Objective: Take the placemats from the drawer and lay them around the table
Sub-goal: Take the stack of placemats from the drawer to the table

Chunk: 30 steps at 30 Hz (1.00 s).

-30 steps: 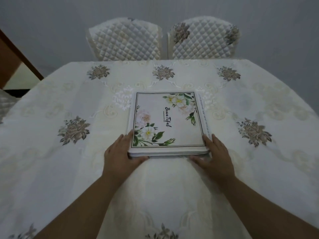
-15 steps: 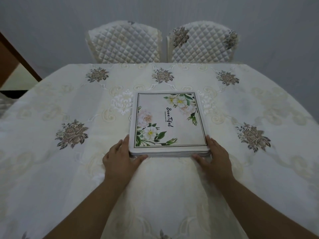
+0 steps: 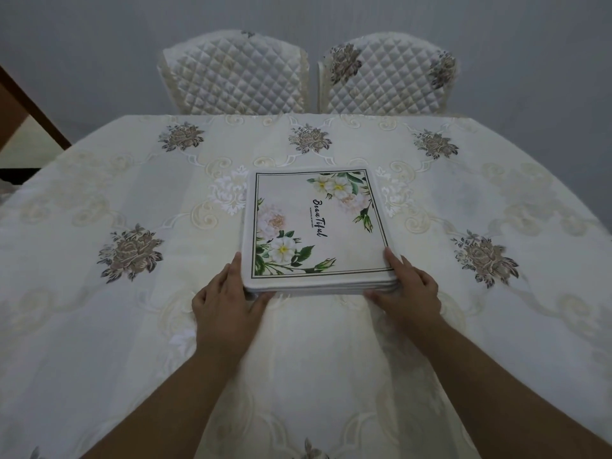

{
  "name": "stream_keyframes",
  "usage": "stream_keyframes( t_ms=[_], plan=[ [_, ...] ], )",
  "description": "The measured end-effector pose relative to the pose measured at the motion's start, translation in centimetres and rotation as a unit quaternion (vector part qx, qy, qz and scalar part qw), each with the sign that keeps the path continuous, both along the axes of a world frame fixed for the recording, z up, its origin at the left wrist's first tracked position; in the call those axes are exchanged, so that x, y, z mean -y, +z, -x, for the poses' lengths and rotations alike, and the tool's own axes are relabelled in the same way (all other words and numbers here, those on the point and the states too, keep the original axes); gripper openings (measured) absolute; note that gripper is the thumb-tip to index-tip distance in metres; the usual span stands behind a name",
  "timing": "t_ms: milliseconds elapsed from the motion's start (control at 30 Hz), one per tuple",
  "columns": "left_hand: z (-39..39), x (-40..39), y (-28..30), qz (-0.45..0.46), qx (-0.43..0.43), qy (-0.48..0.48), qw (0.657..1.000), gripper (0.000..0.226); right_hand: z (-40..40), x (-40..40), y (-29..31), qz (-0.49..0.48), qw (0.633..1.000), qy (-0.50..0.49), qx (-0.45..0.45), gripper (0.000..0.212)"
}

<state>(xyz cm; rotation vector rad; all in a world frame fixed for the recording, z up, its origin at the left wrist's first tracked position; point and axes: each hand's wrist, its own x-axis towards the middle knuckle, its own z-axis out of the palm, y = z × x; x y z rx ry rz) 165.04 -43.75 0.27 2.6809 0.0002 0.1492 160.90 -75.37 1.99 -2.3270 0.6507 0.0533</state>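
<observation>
White floral placemats (image 3: 318, 226) sit stacked at centre frame on the embroidered tablecloth (image 3: 132, 326). Left hand (image 3: 225, 303) grasps the stack's lower-left corner, thumb along the near edge; right hand (image 3: 407, 289) grasps the lower-right corner. Two quilted chairs (image 3: 238, 74) occupy the upper frame.

Stack of floral placemats (image 3: 318, 226) lay on the table (image 3: 99, 326); left hand (image 3: 225, 303) and right hand (image 3: 410, 289) gripped its near corners.
</observation>
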Motion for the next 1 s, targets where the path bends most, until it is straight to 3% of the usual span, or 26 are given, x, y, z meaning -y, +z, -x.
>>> stream_keyframes(
  t_ms=[167, 267, 333, 433, 500, 567, 700, 867, 1000],
  plan=[
    [0.0, 0.2, 0.4, 0.008, -0.007, 0.009, 1.000, 0.090, 0.3, -0.6, 0.3, 0.016, 0.999, 0.032, -0.022, 0.091],
    [-0.2, 0.0, 1.0, 0.019, -0.058, 0.004, 0.998, 0.098, 0.4, -0.4, 0.6, -0.008, 0.997, 0.059, -0.045, 0.097],
    [-0.5, 0.0, 2.0, 0.086, -0.080, 0.009, 0.993, 0.078, 0.2, -0.6, 0.8, 0.020, 0.996, 0.069, -0.051, 0.093],
    [-2.0, 0.4, 4.8, 0.244, -0.088, 0.065, 0.964, 0.042, -0.3, -1.2, 2.3, -0.038, 0.998, -0.001, 0.043, 0.066],
    [-3.6, 0.8, 7.0, 0.222, -0.110, 0.071, 0.966, 0.036, -0.6, -1.6, 4.5, -0.108, 0.986, -0.076, 0.101, 0.039],
    [-4.7, 1.4, 9.6, 0.222, -0.178, 0.050, 0.957, 0.026, -0.9, -1.6, 7.1, -0.139, 0.980, -0.103, 0.100, 0.022],
    [-2.8, 2.3, 15.3, 0.255, -0.250, -0.056, 0.932, 0.042, 0.6, -1.1, 12.2, -0.149, 0.983, -0.084, 0.064, 0.045],
    [4.1, 1.9, 21.1, 0.314, -0.233, -0.115, 0.913, 0.054, 8.9, -0.6, 18.8, -0.149, 0.986, -0.049, 0.062, 0.045],
    [9.9, 3.1, 24.7, 0.268, -0.185, -0.156, 0.932, 0.022, 16.5, 0.2, 22.8, -0.169, 0.971, -0.104, 0.135, 0.042]
  ],
)
